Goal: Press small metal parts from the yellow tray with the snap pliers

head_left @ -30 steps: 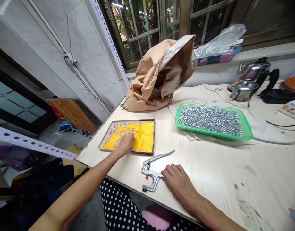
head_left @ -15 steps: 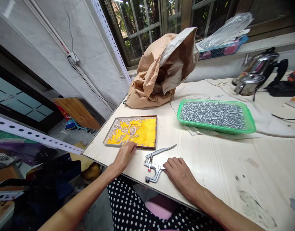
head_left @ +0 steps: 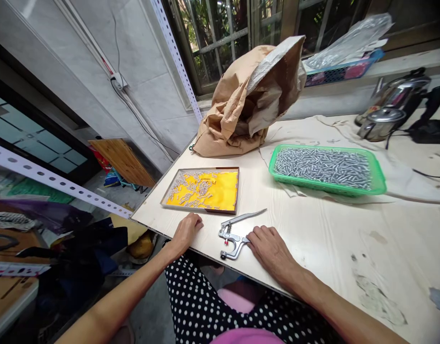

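On my feed, my left hand [head_left: 186, 232] sits curled just on the near side of the yellow-lined tray [head_left: 226, 190]; whether it pinches anything, I cannot tell. To the tray's near right, my right hand [head_left: 269, 244] has its fingers closed over the end of the silver pliers [head_left: 236, 244]. Right of the tray stands a green basket [head_left: 320, 188].

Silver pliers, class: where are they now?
In the head view, the silver pliers lie on the table below and slightly right of centre, between the left hand and the right hand, whose fingers touch one handle, near the yellow-lined tray.
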`<state>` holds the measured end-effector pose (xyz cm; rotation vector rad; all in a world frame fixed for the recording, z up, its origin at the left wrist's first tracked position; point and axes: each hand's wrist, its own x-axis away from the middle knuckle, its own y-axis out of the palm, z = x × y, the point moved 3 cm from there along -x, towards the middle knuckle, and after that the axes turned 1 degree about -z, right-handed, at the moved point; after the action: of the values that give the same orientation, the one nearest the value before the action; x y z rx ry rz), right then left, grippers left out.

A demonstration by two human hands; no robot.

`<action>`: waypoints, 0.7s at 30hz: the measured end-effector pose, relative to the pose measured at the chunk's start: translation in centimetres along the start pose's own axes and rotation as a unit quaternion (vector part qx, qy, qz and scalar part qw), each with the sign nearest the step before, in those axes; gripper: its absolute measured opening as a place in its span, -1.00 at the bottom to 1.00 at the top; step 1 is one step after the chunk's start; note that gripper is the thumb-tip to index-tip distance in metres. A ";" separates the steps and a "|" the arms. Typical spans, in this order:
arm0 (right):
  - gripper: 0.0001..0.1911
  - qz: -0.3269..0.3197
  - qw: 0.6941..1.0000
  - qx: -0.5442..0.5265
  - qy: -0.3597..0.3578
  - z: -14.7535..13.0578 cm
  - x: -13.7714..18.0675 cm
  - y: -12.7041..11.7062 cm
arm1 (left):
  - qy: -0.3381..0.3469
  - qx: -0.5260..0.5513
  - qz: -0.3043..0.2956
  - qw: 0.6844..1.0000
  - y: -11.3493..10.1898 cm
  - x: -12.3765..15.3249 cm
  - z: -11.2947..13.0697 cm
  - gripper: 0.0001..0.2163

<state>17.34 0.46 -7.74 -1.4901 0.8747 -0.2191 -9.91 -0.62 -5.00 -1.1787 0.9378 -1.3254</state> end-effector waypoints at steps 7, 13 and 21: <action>-0.93 0.002 1.000 0.005 -0.005 -0.1 0.1 -0.2 | 0.026 -0.108 -0.032 0.993 0.9 1.1 0.1 -0.76; -0.90 0.019 1.000 0.005 -0.021 0.0 0.2 0.2 | -0.032 0.050 0.000 0.998 -0.2 1.7 1.4 -0.86; -0.79 0.061 0.995 0.010 -0.076 -0.1 0.5 -0.9 | -0.215 0.489 -0.110 0.838 1.2 4.9 6.0 -0.71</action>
<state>17.95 -0.03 -7.12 -1.4095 0.8351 -0.0249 -3.46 -5.04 -4.35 -0.6994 -0.2482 -1.3548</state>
